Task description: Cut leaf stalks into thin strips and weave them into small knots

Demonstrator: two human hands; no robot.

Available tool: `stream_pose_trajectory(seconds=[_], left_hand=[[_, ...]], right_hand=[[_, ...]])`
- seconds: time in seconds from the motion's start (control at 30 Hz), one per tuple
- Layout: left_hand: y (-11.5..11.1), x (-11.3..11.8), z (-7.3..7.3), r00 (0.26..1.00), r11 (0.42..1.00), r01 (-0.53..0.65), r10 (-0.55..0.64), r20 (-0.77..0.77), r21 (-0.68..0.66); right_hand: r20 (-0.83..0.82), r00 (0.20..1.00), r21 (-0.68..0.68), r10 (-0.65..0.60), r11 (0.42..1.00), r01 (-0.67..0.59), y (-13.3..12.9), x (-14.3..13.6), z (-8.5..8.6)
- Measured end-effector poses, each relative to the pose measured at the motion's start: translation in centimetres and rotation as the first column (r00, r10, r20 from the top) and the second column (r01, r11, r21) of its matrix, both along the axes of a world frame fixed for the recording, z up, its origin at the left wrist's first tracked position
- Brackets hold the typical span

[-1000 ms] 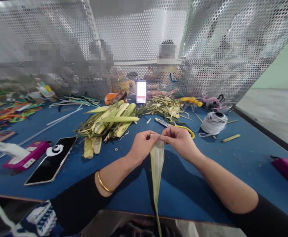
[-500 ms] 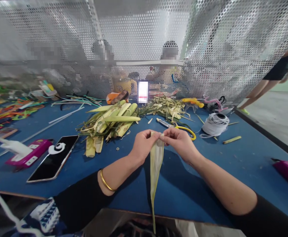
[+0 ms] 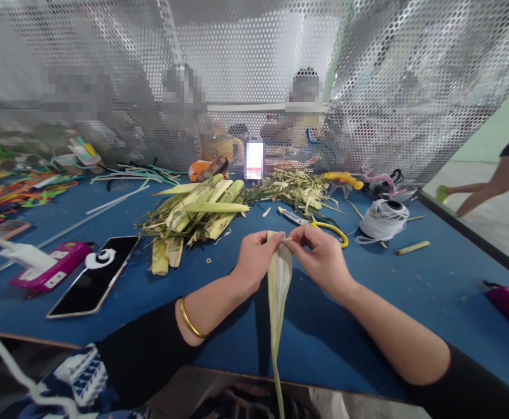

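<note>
A long pale-green corn husk hangs from my fingers, its narrow end trailing past the table's front edge. My left hand pinches its wide top between thumb and fingers. Close beside it, my right hand is closed in a pinch at the top right edge of the same husk. Just beyond my right hand lie scissors with yellow handles. To the left of my left hand is a heap of corn husks, and shredded husk is piled farther back.
A spool of white string and a cut stalk piece lie right. At left are a phone and a magenta power strip with a white cable. A perforated screen closes off the back, with people behind it.
My right hand's fingertips have shifted slightly right along the husk's top edge. The husk's lower end has swung a little right. A person at far right has moved behind the table's edge.
</note>
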State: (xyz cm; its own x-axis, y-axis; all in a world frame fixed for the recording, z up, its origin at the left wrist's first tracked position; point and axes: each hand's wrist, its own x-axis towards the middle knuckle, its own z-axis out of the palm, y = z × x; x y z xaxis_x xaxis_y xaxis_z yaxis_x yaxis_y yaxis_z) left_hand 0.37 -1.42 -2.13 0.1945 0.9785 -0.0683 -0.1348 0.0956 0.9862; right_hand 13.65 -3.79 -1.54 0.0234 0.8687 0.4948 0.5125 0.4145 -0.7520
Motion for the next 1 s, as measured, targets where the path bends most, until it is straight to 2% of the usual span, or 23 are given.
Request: stream_pose_trajectory(seconds=[0.07, 0.2, 0.27, 0.33, 0.47, 0.63, 0.77, 0.9, 1.0], left_hand=[[0.2, -0.1, 0.0, 1.0, 1.0, 0.001, -0.001, 0.004, 0.009], [0.5, -0.3, -0.2, 0.997, 0.994, -0.048, 0.054, -0.062, 0.094], [0.6, -0.3, -0.2, 0.995, 0.993, -0.047, 0.056, -0.085, 0.107], [0.5, -0.2, -0.3, 0.996, 0.996, -0.025, 0.033, -0.088, 0.088], [0.2, 0.0, -0.3, 0.997, 0.998, 0.004, 0.001, -0.081, 0.062], [0.1, 0.1, -0.4, 0.995, 0.997, -0.029, 0.036, -0.091, 0.078], [0.2, 0.1, -0.3, 0.992, 0.994, -0.027, 0.039, -0.12, 0.103], [0.2, 0.0, -0.2, 0.99, 0.994, -0.026, 0.042, -0.138, 0.11], [0.1, 0.1, -0.2, 0.99, 0.993, -0.025, 0.042, -0.138, 0.118]], right_hand=[[-0.012, 1.0, 0.028, 0.014, 1.0, -0.014, 0.0, -0.1, 0.1], [-0.265, 0.963, -0.169, 0.052, 0.981, -0.099, 0.4, -0.3, -0.6], [-0.338, 0.939, -0.236, 0.065, 0.96, -0.151, 0.7, -0.3, -1.0], [-0.342, 0.938, -0.256, 0.046, 0.957, -0.14, 0.8, -0.3, -1.3], [-0.272, 0.96, -0.222, -0.058, 0.975, -0.004, 0.9, -0.2, -1.2], [-0.304, 0.953, -0.257, 0.01, 0.962, -0.092, 0.7, -0.4, -1.1], [-0.284, 0.959, -0.239, -0.004, 0.969, -0.067, 0.7, -0.5, -1.2], [-0.366, 0.93, -0.241, -0.012, 0.967, -0.082, 0.8, -0.4, -1.2], [-0.325, 0.945, -0.233, -0.034, 0.971, -0.045, 0.8, -0.3, -1.0]])
